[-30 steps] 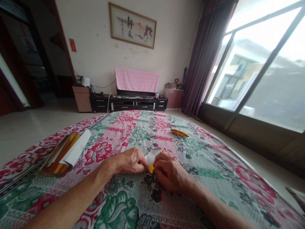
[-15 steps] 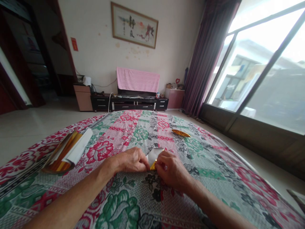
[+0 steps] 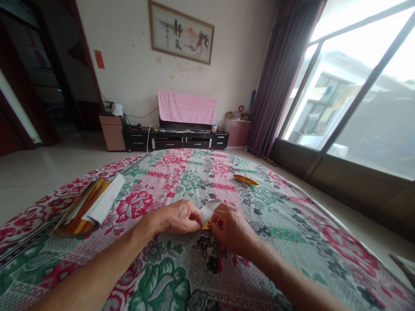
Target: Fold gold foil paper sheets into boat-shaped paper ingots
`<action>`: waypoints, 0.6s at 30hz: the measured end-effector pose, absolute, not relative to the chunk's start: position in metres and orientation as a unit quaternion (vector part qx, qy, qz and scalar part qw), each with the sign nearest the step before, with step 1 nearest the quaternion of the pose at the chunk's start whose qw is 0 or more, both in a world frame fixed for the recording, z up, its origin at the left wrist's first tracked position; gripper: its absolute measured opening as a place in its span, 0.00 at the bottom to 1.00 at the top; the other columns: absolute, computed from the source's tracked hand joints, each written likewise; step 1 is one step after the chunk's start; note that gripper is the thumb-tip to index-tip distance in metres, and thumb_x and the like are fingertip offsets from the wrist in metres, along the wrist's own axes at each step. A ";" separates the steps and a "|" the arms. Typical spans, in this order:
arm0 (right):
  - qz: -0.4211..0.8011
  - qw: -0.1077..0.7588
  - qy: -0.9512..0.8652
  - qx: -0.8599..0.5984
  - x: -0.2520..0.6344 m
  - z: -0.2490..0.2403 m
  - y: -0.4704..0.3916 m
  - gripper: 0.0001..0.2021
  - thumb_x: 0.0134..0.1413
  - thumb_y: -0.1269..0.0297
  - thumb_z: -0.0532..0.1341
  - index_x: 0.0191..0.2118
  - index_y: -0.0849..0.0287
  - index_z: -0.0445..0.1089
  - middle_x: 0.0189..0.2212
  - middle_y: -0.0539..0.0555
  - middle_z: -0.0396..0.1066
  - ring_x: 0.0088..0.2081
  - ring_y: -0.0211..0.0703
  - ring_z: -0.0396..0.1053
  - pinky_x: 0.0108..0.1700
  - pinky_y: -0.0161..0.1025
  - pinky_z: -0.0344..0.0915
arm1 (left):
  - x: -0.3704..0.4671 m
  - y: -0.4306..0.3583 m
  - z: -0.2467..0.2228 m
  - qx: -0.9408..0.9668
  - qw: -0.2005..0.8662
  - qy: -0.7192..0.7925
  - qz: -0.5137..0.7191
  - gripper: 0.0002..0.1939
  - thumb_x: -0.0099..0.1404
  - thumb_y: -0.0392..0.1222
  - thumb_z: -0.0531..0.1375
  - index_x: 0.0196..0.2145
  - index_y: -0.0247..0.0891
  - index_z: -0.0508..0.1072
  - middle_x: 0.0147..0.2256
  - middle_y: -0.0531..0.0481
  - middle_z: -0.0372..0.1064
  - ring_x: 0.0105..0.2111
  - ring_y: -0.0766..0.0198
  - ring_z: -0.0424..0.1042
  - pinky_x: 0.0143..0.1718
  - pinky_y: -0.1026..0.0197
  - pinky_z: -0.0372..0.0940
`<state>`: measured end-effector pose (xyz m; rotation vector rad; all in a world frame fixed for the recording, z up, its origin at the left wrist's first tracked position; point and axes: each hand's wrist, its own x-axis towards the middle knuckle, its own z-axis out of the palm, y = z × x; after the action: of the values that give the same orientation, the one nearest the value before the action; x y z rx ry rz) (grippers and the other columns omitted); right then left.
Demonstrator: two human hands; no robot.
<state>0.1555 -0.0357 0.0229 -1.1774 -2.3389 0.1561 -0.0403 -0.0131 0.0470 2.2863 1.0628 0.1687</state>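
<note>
A small sheet of gold foil paper (image 3: 209, 209), white on its back, lies between my hands on the flowered tablecloth. Its near edge is turned over, so a strip of gold shows. My left hand (image 3: 185, 217) pinches the left end of that fold, fingers closed. On the other side my right hand (image 3: 229, 225) grips the right end with bent fingers, hiding part of the paper. Beyond it, to the right, lies a folded gold paper piece (image 3: 246, 179), long and pointed at both ends.
A curled stack of gold and white paper sheets (image 3: 89, 207) rests at the left of the round table, which is covered by the tablecloth (image 3: 168, 276). Past the far edge stand a low black cabinet (image 3: 181, 142) and a pink cloth (image 3: 187, 106) over a screen.
My hands stay on the paper with only slight finger shifts. The right hand now covers a little more of the sheet. The view has moved slightly.
</note>
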 end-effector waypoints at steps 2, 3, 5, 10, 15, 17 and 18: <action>0.058 0.258 -0.862 -0.433 0.155 0.024 -0.036 0.08 0.43 0.76 0.53 0.18 0.62 0.62 0.21 0.51 0.62 0.26 0.33 0.57 0.27 0.33 0.50 | -0.038 -0.014 0.046 0.859 0.286 0.420 0.061 0.13 0.51 0.39 0.54 0.31 0.35 0.77 0.23 0.52 0.69 0.23 0.70 0.63 0.22 0.68 0.53; 0.058 0.259 -0.861 -0.433 0.155 0.024 -0.036 0.08 0.43 0.76 0.53 0.18 0.62 0.62 0.21 0.51 0.62 0.25 0.33 0.57 0.27 0.33 0.50 | -0.036 -0.014 0.045 0.858 0.278 0.428 0.060 0.13 0.51 0.39 0.54 0.30 0.35 0.77 0.22 0.52 0.68 0.22 0.70 0.61 0.21 0.68 0.52; 0.058 0.262 -0.861 -0.431 0.155 0.024 -0.036 0.08 0.42 0.76 0.53 0.18 0.62 0.62 0.21 0.51 0.62 0.25 0.33 0.57 0.27 0.33 0.50 | -0.035 -0.013 0.042 0.859 0.263 0.435 0.063 0.12 0.51 0.39 0.54 0.29 0.34 0.76 0.21 0.52 0.66 0.20 0.71 0.58 0.20 0.68 0.50; 0.053 0.265 -0.859 -0.435 0.154 0.024 -0.036 0.08 0.43 0.75 0.54 0.18 0.62 0.61 0.20 0.51 0.63 0.25 0.33 0.57 0.27 0.34 0.51 | -0.031 -0.012 0.038 0.856 0.248 0.447 0.075 0.10 0.51 0.38 0.54 0.22 0.33 0.74 0.16 0.55 0.56 0.17 0.74 0.52 0.18 0.67 0.45; 0.050 0.263 -0.855 -0.444 0.153 0.025 -0.036 0.08 0.43 0.75 0.54 0.17 0.62 0.61 0.20 0.52 0.63 0.24 0.33 0.56 0.26 0.34 0.50 | -0.028 -0.012 0.040 0.846 0.252 0.464 0.069 0.09 0.50 0.37 0.54 0.21 0.34 0.74 0.15 0.55 0.53 0.17 0.73 0.52 0.18 0.66 0.44; 0.049 0.262 -0.856 -0.443 0.154 0.024 -0.036 0.08 0.44 0.75 0.54 0.17 0.62 0.61 0.20 0.52 0.63 0.24 0.33 0.56 0.26 0.34 0.50 | -0.027 -0.012 0.040 0.844 0.251 0.470 0.064 0.10 0.49 0.37 0.54 0.22 0.34 0.74 0.16 0.55 0.54 0.18 0.72 0.52 0.18 0.66 0.44; 0.048 0.261 -0.856 -0.444 0.154 0.024 -0.036 0.08 0.44 0.74 0.54 0.18 0.62 0.61 0.20 0.52 0.63 0.24 0.33 0.56 0.26 0.34 0.50 | -0.027 -0.011 0.039 0.843 0.250 0.471 0.063 0.09 0.49 0.37 0.53 0.22 0.34 0.74 0.16 0.55 0.55 0.18 0.72 0.53 0.18 0.66 0.44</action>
<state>0.1538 -0.0355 0.0238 -1.2011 -2.3167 0.1306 -0.0272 -0.0114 0.0394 2.2967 1.2834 0.1726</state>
